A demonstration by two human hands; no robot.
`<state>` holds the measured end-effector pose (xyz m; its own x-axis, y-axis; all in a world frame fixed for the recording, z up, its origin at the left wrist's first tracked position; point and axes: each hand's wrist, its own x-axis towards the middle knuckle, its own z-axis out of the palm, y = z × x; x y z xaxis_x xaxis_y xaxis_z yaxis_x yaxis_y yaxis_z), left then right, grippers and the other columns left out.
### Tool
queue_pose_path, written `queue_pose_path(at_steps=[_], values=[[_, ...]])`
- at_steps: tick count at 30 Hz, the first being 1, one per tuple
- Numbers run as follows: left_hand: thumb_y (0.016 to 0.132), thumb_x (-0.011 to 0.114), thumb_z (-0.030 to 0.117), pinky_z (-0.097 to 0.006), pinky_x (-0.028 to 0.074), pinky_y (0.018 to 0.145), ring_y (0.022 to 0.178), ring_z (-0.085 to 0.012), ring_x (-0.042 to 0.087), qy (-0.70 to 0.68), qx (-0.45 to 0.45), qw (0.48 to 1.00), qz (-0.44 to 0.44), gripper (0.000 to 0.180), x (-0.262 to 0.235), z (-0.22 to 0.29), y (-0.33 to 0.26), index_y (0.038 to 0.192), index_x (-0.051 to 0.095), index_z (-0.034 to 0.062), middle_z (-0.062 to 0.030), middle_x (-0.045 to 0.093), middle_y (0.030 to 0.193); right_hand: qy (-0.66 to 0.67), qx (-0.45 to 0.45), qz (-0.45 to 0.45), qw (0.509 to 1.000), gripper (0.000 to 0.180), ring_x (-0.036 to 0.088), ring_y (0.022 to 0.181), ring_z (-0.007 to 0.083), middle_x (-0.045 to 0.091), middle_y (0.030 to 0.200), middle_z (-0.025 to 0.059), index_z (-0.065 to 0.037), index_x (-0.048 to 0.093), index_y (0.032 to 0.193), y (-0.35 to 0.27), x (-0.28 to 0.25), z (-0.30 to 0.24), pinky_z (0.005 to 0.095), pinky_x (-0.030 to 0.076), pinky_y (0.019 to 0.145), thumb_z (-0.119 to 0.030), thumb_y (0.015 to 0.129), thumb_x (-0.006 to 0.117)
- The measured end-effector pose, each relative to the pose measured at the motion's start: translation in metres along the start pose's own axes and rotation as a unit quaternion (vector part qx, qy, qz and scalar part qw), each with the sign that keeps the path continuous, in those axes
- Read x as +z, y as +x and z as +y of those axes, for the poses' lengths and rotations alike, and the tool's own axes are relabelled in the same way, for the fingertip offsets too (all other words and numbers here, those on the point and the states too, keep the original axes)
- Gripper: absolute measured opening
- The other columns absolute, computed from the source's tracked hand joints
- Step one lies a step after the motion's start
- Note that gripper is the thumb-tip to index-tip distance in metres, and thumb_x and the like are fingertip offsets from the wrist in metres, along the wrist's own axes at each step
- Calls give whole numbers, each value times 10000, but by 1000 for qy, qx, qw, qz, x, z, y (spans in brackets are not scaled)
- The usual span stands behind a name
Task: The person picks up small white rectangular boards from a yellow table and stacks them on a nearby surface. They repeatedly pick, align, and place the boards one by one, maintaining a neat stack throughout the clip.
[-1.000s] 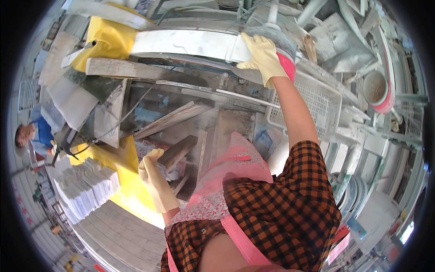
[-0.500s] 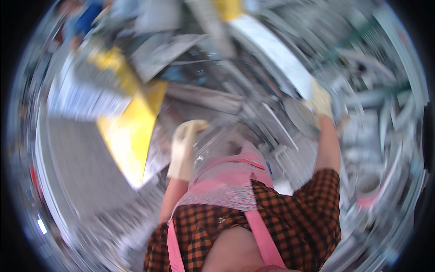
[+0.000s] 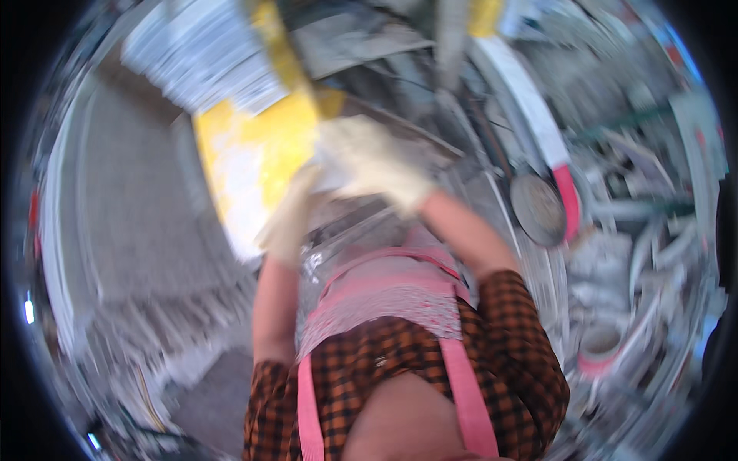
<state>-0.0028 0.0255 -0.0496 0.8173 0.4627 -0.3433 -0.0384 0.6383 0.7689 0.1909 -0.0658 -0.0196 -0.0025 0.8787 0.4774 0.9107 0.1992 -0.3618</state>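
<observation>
My left hand (image 3: 288, 219) and my right hand (image 3: 380, 165), both in cream rubber gloves, meet in front of my apron. Between them shows a small pale piece (image 3: 332, 176), smeared by motion, its kind unclear. The right fingers curl over it. The left fingers reach up to its near edge, too blurred to show whether they grip it. Just left of the hands is a yellow board (image 3: 246, 157) with white powdery patches. A stack of thin white slabs (image 3: 204, 58) rests on the board's far end.
At the left stands a large grey block-like surface (image 3: 138, 192). A white strip (image 3: 523, 100) with a pink end (image 3: 567, 201) runs down the right, beside a round grey disc (image 3: 536, 209). A pink-rimmed round container (image 3: 600, 343) sits lower right, amid pale clutter.
My right hand has moved left from the white strip to join my left hand. The strip's pink end now shows. The view has shifted, and the yellow board appears nearer the hands.
</observation>
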Motion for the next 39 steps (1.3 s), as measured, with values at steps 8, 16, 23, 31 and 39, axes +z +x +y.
queue_pose_path(at_steps=[8,16,23,31,39], values=[[976,644,228,-382,591,892,1103,-247,678,220,104,922,300,513,-97,36,-75,1385,528,-58,-167,647,1244,-20,-78,-120,989,1072,453,1409,320,502,1512,134,-39,382,1554,48,67,-96,494,341,1183,-533,716,831],[989,584,237,-350,551,894,1012,-240,669,334,162,853,368,467,-108,46,-51,1346,546,-59,-156,653,1185,-34,195,133,971,400,606,1176,355,685,1212,159,-53,688,1203,-123,-77,99,453,477,1029,-180,824,692],[992,619,192,-387,567,875,1023,-258,674,340,150,829,418,439,-138,43,-14,1350,532,-45,-175,653,1192,-292,413,-10,863,666,420,1443,336,487,1527,174,-52,484,1476,-324,-234,171,456,309,1210,-149,854,700],[1004,588,262,-450,613,848,1094,-326,675,285,102,834,461,498,-143,49,-13,1425,464,27,-169,619,1265,-349,425,-90,830,820,318,1526,290,320,1656,142,-99,316,1602,-328,-210,230,498,307,1215,-296,903,698],[1002,574,390,-503,644,748,1136,-348,664,269,19,839,473,541,-138,55,-13,1441,445,100,-153,602,1336,-396,350,-126,840,555,435,1459,234,495,1559,90,-96,433,1538,-321,-222,251,474,308,1219,-180,990,458]])
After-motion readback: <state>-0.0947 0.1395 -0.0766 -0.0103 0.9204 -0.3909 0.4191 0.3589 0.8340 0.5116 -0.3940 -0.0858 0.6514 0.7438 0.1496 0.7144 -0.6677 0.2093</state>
